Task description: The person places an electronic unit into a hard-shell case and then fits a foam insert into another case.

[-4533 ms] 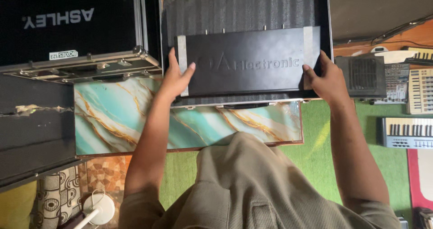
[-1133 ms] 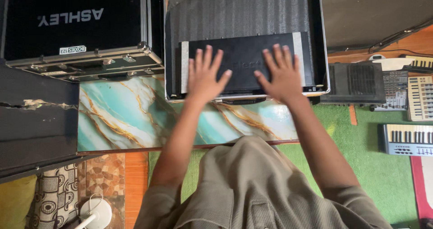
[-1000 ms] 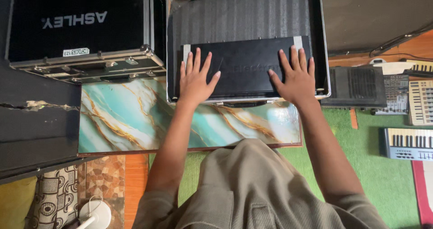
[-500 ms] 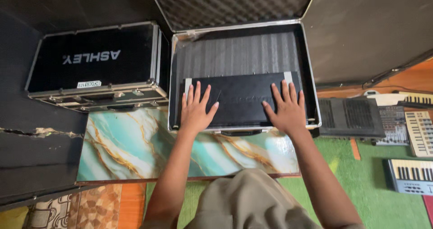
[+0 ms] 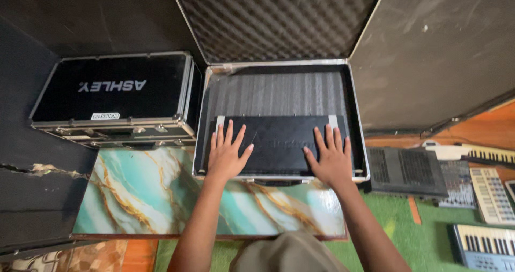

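Both my hands lie flat and open, palms down, gripping nothing: my left hand [image 5: 228, 157] spread on the left part of the flat black unit [image 5: 279, 144], my right hand [image 5: 331, 162] on its right part. The unit sits in the near half of the open flight case [image 5: 358, 143], on the grey ribbed lining [image 5: 273, 94], with the foam-lined lid [image 5: 279, 17] standing up behind it. The case rests on the marbled green-and-gold surface [image 5: 150, 191], just beside a closed black case [image 5: 110, 98] with metal edging on my left. To my right, on the green mat, are a dark grille-topped box [image 5: 406, 170] and some keyboards [image 5: 485, 194]. As I judge it, I am at the seating step, pressing the unit down level in its bed. The next move, I think, calls for even pressure from both palms so that neither end rides up, then lifting my fingers clear of the case rim.
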